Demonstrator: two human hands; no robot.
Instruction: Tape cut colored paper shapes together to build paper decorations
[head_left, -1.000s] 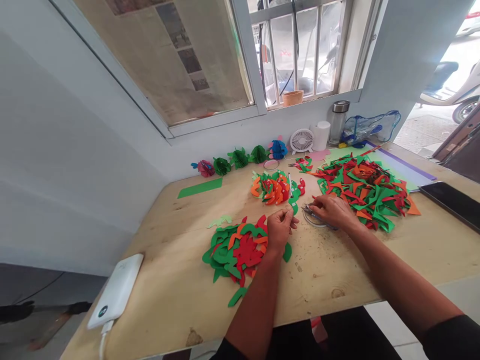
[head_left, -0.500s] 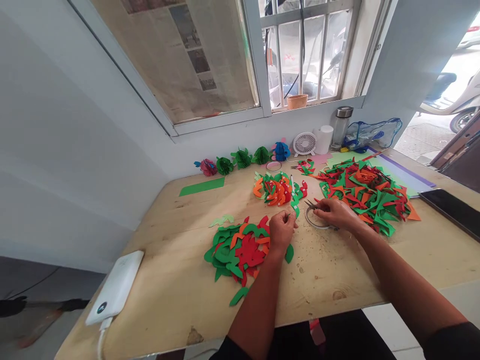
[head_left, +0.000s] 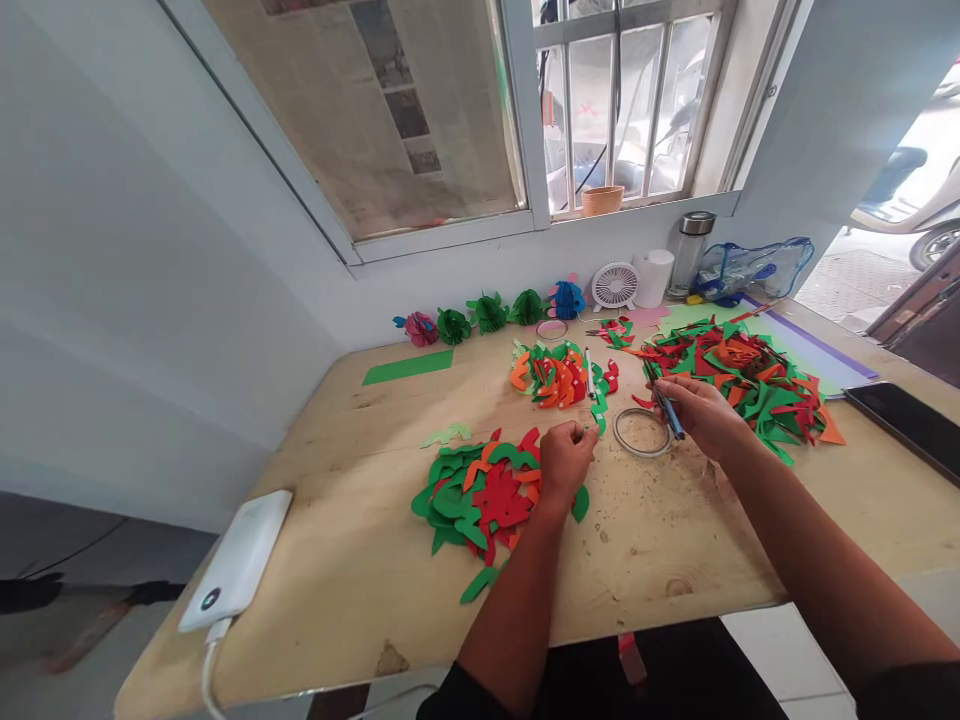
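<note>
My left hand (head_left: 568,458) is closed in a pinch beside the pile of green, red and orange cut paper shapes (head_left: 472,490); what its fingertips hold is too small to make out. A green piece with a white patch (head_left: 599,415) lies just beyond them. My right hand (head_left: 699,408) is closed on dark tweezers (head_left: 670,413), their tips pointing away at the edge of the scrap heap (head_left: 750,370). A roll of thin tape (head_left: 642,432) lies flat between my hands. Behind it are shapes with white patches (head_left: 559,376) and a white pen (head_left: 589,372).
Paper honeycomb figures (head_left: 490,312), a small fan (head_left: 615,287), a white cylinder (head_left: 654,277) and a glass bottle (head_left: 690,254) line the wall. A green strip (head_left: 409,367) and white power bank (head_left: 236,560) are at left, a phone (head_left: 907,428) at right.
My right hand has moved off the tape roll to the right, and the tweezers in it have turned. A small red scrap now shows beside the roll. The view has shifted slightly.
</note>
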